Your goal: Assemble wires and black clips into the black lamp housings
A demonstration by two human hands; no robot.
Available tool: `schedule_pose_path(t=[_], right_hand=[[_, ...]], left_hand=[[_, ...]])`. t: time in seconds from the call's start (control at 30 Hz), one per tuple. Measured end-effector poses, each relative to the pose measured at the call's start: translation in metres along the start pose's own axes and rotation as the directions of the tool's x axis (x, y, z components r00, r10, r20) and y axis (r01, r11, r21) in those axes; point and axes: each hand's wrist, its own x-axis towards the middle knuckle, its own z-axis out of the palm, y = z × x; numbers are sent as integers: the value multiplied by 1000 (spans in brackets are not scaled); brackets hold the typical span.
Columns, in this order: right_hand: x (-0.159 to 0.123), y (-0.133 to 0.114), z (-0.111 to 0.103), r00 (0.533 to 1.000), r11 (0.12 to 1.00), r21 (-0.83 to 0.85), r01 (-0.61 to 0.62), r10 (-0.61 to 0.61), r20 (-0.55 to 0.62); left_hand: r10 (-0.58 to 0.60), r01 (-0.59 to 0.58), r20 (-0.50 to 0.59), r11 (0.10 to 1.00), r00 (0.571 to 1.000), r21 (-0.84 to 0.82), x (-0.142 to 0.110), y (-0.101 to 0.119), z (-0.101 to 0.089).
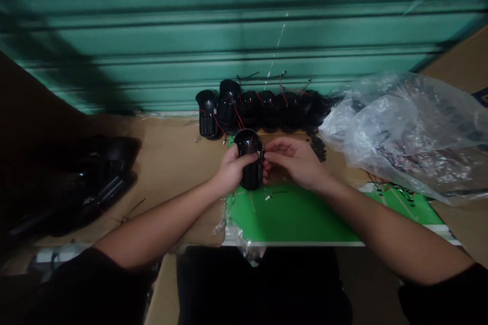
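Both my hands hold a rounded black plastic housing above a green mat, with a thin red wire running across its top. My left hand wraps its near side. The fingertips of my right hand pinch its right edge, where a small pale part shows. The fingers partly hide that edge. A small white connector with a dark wire lies on the mat just below my hands.
Several similar black housings with red wires stand in a row behind my hands, against a green corrugated shutter. A clear plastic bag of small parts lies to the right. A dark heap of black items sits on cardboard to the left.
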Motion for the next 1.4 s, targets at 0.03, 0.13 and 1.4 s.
schedule_pose_path(t=[0.03,0.13,1.4], right_hand=[[0,0,0,1000,1000,4,-5,5,3],[0,-1,0,1000,999,20,-26,26,15],[2,5,-7,993,997,42,-63,59,103]], left_hand=[[0,0,2,1000,1000,1,0,0,0],[5,-6,11,1000,1000,7,0,0,0],[-17,19,89,999,996,-29,-3,3,0]])
